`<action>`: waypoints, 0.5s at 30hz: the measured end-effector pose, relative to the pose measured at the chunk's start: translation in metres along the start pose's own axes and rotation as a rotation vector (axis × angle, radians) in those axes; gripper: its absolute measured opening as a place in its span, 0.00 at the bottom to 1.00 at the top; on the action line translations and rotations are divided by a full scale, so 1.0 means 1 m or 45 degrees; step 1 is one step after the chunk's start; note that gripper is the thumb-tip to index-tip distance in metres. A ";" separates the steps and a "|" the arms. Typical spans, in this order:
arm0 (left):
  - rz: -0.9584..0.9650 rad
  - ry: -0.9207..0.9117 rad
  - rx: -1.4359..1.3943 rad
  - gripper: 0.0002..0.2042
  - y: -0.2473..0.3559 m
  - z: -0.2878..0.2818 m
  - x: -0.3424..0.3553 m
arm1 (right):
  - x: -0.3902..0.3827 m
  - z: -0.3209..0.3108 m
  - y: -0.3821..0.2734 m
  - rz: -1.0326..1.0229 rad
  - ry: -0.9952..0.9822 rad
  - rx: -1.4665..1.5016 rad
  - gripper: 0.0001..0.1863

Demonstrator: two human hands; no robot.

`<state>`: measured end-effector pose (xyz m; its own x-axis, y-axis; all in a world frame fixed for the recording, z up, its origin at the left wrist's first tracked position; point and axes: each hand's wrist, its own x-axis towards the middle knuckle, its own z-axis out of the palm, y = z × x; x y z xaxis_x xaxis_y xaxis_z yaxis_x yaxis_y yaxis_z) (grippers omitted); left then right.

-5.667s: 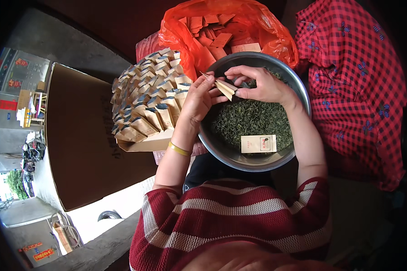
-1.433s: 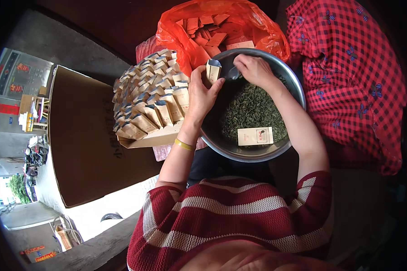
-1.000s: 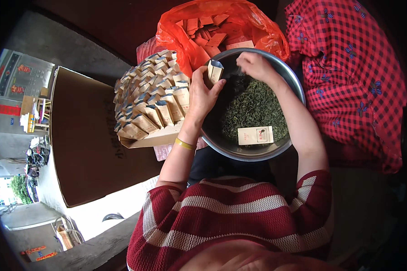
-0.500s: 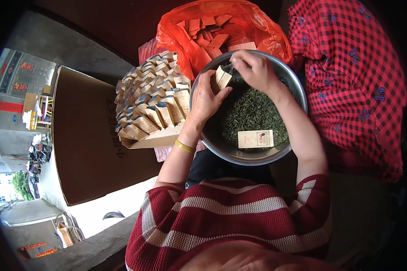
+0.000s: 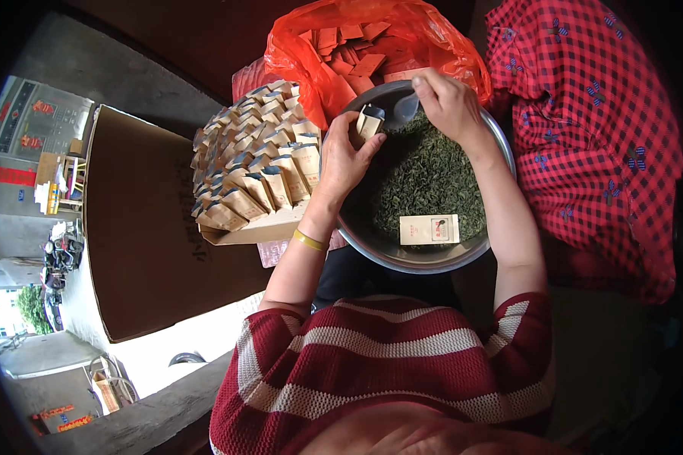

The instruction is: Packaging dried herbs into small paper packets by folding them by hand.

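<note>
My left hand (image 5: 340, 163) pinches a small tan paper packet (image 5: 368, 126) at the left side of a steel basin (image 5: 410, 265). The packet is upright, its dark mouth spread open toward the far side. In my right hand (image 5: 451, 110) is a translucent spoon (image 5: 406, 108), its bowl just right of the packet, above the far part of the basin. Dark green dried leaves (image 5: 432, 174), like tea, cover much of the basin. A flat tan packet (image 5: 417, 230) with printing lies on the leaves at the near side.
Left of the basin, a carton tray (image 5: 258, 231) holds many standing tan packets (image 5: 265, 144). Behind it, a red plastic bag (image 5: 300, 68) contains loose red packets (image 5: 368, 64). Red checked cloth (image 5: 584, 136) lies at the right. A large cardboard flap (image 5: 152, 235) stands further left.
My right hand has drawn the spoon away from the packet's mouth, slightly to the right. The packet in my left hand has tilted, and its open mouth now shows.
</note>
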<state>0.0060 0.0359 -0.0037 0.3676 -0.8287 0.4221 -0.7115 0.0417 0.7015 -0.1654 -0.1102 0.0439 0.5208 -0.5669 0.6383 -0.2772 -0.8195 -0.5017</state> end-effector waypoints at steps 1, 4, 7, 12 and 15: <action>0.006 0.016 -0.012 0.24 0.001 0.001 0.001 | -0.003 0.006 0.010 0.006 0.001 -0.009 0.13; -0.131 -0.032 -0.066 0.25 0.009 -0.005 0.001 | -0.011 0.026 0.021 0.120 -0.356 -0.252 0.14; -0.202 -0.055 -0.107 0.26 0.010 -0.005 0.001 | -0.024 0.046 0.021 0.218 -0.662 -0.094 0.14; -0.163 -0.047 -0.117 0.26 0.006 -0.003 0.001 | -0.017 0.049 0.032 0.474 -0.643 0.166 0.15; -0.224 -0.075 -0.137 0.26 0.006 -0.004 0.001 | -0.007 0.036 0.039 0.715 -0.601 0.528 0.16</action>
<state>0.0043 0.0372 0.0035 0.4426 -0.8597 0.2552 -0.5699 -0.0499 0.8202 -0.1504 -0.1350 -0.0012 0.7026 -0.7107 -0.0348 -0.3246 -0.2766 -0.9045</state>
